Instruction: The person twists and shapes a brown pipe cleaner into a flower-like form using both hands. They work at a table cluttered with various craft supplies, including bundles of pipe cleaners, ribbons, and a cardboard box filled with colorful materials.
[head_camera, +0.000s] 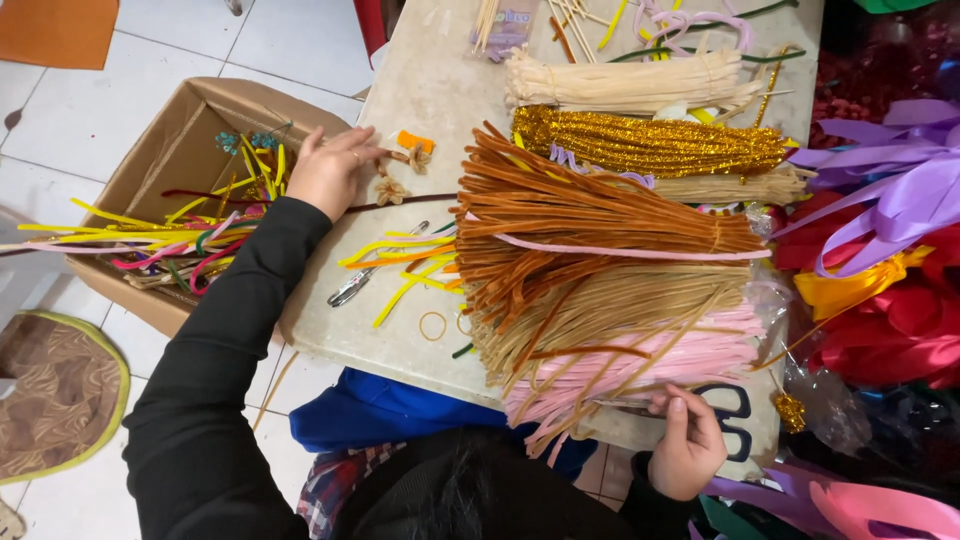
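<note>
Left hand (328, 170) on table edge by cardboard box (160, 150), right hand (688, 445) touching pink pipe cleaners (650, 365)

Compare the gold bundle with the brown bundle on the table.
The gold bundle is glittery tinsel; the brown bundle is matte and fuzzy. The gold one lies tight and straight; the brown one fans out towards the left, with loose ends curling. The gold one lies farther from the person, the brown one nearer, with one pink stem lying across it. Both are pipe-cleaner bundles lying flat on the table, untouched by either hand.
</note>
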